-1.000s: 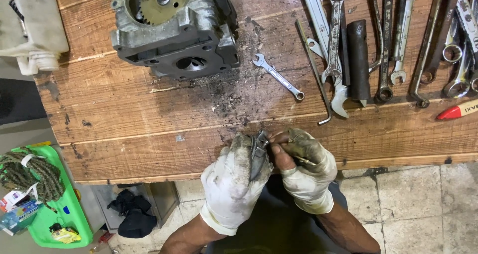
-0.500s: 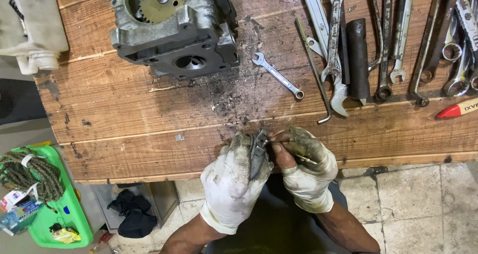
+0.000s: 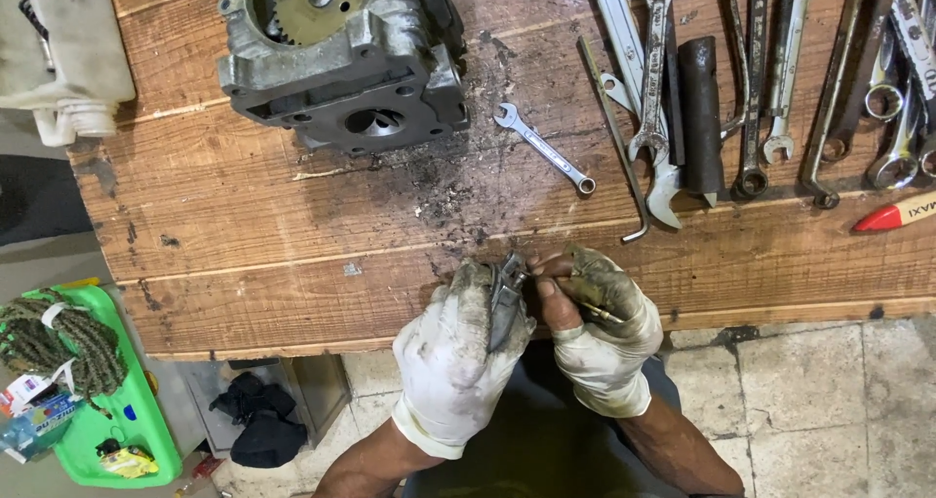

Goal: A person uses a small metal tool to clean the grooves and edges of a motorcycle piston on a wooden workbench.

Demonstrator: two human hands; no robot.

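Observation:
My left hand [image 3: 453, 347], in a dirty white glove, grips a small grey metal part [image 3: 504, 298] at the near edge of the wooden workbench [image 3: 244, 254]. My right hand [image 3: 604, 327], in a torn grimy glove with bare fingertips, pinches a thin metal pin [image 3: 602, 312] and touches the top of the part. Both hands are pressed close together. At the bench's far left stands a grey cast metal engine housing [image 3: 341, 59] with a gear visible inside.
A small combination wrench [image 3: 542, 148] lies mid-bench beside dark grime. Several wrenches [image 3: 653, 88], a black cylinder [image 3: 701, 108] and an L-shaped hex key [image 3: 614, 137] lie at the right. A green bin [image 3: 107, 430] with rope sits on the floor at left.

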